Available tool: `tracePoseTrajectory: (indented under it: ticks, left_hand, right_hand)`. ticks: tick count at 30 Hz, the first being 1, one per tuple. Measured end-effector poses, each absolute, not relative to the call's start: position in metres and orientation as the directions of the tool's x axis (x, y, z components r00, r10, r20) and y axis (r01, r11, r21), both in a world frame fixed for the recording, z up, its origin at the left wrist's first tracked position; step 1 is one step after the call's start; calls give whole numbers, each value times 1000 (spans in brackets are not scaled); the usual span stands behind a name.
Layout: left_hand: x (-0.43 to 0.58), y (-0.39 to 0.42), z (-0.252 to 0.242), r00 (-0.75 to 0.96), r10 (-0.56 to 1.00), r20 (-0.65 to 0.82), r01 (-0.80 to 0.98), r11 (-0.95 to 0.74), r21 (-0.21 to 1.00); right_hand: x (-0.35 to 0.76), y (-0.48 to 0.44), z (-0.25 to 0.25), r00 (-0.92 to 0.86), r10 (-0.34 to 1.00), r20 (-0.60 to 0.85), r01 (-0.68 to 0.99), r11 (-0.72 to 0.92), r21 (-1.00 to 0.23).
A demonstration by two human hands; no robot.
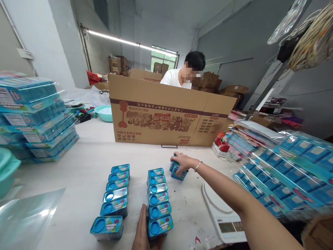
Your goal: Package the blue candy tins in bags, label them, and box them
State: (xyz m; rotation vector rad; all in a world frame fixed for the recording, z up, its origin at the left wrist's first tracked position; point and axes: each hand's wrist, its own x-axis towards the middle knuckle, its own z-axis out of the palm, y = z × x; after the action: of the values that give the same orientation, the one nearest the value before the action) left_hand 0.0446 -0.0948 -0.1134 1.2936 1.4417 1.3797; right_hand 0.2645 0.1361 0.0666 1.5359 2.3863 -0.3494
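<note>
Right hand (182, 161) grips far tins (178, 172); left hand (142, 229) flanks right row (157, 199) (near end).

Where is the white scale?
The white scale sits low on the table's right side, under the right forearm, between the blue boxes and the wrapped packs.

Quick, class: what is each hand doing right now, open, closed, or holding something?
Left hand: open, flat against the side of the near row of blue tins.
Right hand: closed over loose blue tins farther out.
</note>
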Motion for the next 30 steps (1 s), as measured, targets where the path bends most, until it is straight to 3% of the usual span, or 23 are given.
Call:
tracePoseTrajectory:
  ticks: [5, 10, 18, 21, 24, 26, 30]
  left_hand:
    - [41, -98, -106, -178, 973, 145, 182, -112, 977]
    - [33, -98, -96, -87, 992, 94, 170, -78, 982]
    - [26, -122, -79, -62, 981, 186, 239, -167, 957]
    - [2, -152, -79, -218, 917, 335, 315, -259, 913]
    - [-41, -159, -76, -457, 795, 398, 427, -197, 883]
    - [-70, -147, -74, -492, 787, 373, 440, -145, 886]
    - [-97, -111, -68, -458, 874, 161, 332, -1, 943]
  right_hand:
    - [267, 122, 60, -171, 915, -365, 979, 201, 44]
    - [277, 91, 56, 18, 903, -430, 996, 20, 82]
    - [281, 57, 62, 76, 886, -458, 997, -55, 60]
    - [294, 50, 78, 1, 915, -404, 999, 18, 42]
    - [324, 43, 98, -139, 946, -294, 986, 159, 44]
    - [347, 42, 107, -319, 923, -215, 935, 344, 92]
    - [371, 54, 98, -661, 727, -187, 709, 686, 163]
